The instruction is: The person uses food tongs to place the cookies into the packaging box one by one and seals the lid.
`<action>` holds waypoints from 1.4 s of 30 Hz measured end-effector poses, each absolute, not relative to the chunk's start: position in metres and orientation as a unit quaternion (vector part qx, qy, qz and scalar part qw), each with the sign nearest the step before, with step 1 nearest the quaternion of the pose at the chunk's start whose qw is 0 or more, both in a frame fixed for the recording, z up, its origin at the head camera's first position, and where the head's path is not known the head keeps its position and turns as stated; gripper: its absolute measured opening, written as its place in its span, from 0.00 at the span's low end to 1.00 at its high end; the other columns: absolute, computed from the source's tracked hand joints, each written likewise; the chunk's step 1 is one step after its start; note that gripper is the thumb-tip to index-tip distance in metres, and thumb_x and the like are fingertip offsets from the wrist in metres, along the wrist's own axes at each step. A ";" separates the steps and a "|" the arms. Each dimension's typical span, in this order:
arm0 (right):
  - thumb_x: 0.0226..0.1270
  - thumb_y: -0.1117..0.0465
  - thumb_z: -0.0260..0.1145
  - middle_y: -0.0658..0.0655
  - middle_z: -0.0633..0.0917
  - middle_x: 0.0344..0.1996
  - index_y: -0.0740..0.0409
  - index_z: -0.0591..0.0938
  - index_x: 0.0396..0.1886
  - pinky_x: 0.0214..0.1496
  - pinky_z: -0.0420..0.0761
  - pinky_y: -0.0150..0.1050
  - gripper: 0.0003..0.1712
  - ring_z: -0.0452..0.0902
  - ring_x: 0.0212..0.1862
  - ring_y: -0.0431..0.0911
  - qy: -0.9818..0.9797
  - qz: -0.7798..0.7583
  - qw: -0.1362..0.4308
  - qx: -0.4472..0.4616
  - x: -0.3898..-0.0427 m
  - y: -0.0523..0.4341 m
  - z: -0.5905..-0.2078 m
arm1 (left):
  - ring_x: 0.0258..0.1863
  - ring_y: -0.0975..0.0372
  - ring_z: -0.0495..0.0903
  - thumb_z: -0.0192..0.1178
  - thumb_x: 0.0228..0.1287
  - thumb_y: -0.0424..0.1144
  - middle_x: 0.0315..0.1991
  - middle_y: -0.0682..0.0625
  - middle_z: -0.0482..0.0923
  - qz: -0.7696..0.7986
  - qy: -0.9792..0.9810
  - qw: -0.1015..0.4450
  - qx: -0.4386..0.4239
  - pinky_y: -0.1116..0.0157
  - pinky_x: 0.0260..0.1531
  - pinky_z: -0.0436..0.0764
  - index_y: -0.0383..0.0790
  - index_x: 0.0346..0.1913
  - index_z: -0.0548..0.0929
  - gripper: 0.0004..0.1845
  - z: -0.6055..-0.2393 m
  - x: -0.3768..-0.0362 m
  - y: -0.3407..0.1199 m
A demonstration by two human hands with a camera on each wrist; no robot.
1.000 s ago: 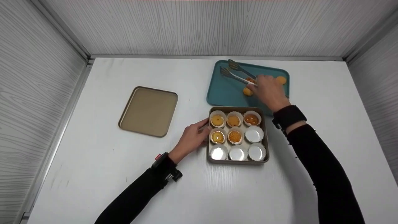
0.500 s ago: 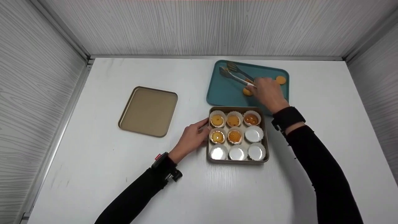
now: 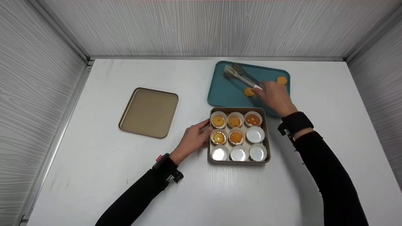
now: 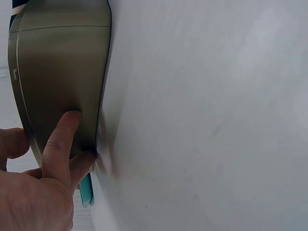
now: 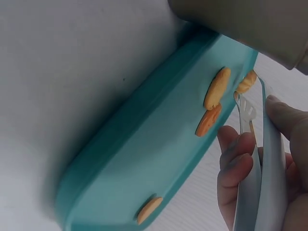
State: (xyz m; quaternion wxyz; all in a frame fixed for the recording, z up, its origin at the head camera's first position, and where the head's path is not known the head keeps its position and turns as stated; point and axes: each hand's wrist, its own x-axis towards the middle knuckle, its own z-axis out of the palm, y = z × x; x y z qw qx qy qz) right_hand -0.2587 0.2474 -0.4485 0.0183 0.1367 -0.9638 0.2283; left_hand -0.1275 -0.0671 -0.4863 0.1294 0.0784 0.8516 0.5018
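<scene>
In the head view, my left hand (image 3: 194,138) holds the left wall of a square gold tin (image 3: 239,163), its thumb at the rim and fingers against the outside. Paper cups in the tin form rows; the back row and two middle cups contain cookies, the others (image 3: 238,153) none. My right hand (image 3: 276,97) grips metal tongs (image 3: 243,78) over a teal tray (image 3: 220,97). In the right wrist view, a swirled cookie (image 5: 247,82) sits between the tongs' tips. A plain cookie (image 5: 217,89) and a darker orange cookie (image 5: 208,120) lie together on the tray.
Another round cookie (image 3: 281,80) lies near the tray's right end. A shallow gold lid or tray (image 3: 149,113) lies on the white table (image 3: 103,163) at the left. Grey wood-grain panels (image 3: 201,28) stand around the table's back and sides.
The tongs' arms have come nearer together, and their tips have moved slightly downward. My right hand has shifted a little right and toward me. My left hand stays at the tin.
</scene>
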 end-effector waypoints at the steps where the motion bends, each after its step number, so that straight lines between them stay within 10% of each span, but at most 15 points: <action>1: 0.80 0.48 0.62 0.53 0.69 0.16 0.59 0.78 0.27 0.22 0.62 0.41 0.23 0.65 0.18 0.47 -0.964 0.229 0.019 0.137 -0.257 0.249 -0.448 | 0.72 0.50 0.69 0.54 0.79 0.46 0.72 0.42 0.72 0.502 0.852 0.130 0.078 0.55 0.72 0.67 0.36 0.76 0.71 0.29 -0.487 -0.128 -0.067; 20: 0.78 0.49 0.65 0.52 0.71 0.18 0.59 0.79 0.31 0.26 0.64 0.41 0.19 0.65 0.23 0.47 -0.957 0.222 0.062 0.178 -0.191 0.282 -0.432 | 0.73 0.53 0.69 0.53 0.79 0.47 0.72 0.43 0.72 0.516 0.843 0.137 0.069 0.56 0.72 0.67 0.38 0.76 0.71 0.29 -0.487 -0.128 -0.071; 29: 0.77 0.49 0.66 0.56 0.83 0.26 0.63 0.85 0.48 0.31 0.73 0.45 0.20 0.74 0.29 0.48 -0.958 0.222 0.070 0.169 -0.161 0.296 -0.427 | 0.72 0.53 0.70 0.54 0.80 0.46 0.73 0.44 0.71 0.521 0.839 0.143 0.070 0.56 0.72 0.68 0.37 0.76 0.70 0.29 -0.487 -0.130 -0.073; 42: 0.70 0.54 0.73 0.51 0.74 0.18 0.65 0.85 0.50 0.23 0.67 0.37 0.19 0.66 0.24 0.45 -0.955 0.201 0.116 0.187 -0.123 0.315 -0.420 | 0.73 0.52 0.70 0.53 0.80 0.47 0.73 0.43 0.71 0.510 0.846 0.138 0.074 0.55 0.72 0.67 0.37 0.76 0.70 0.29 -0.488 -0.130 -0.073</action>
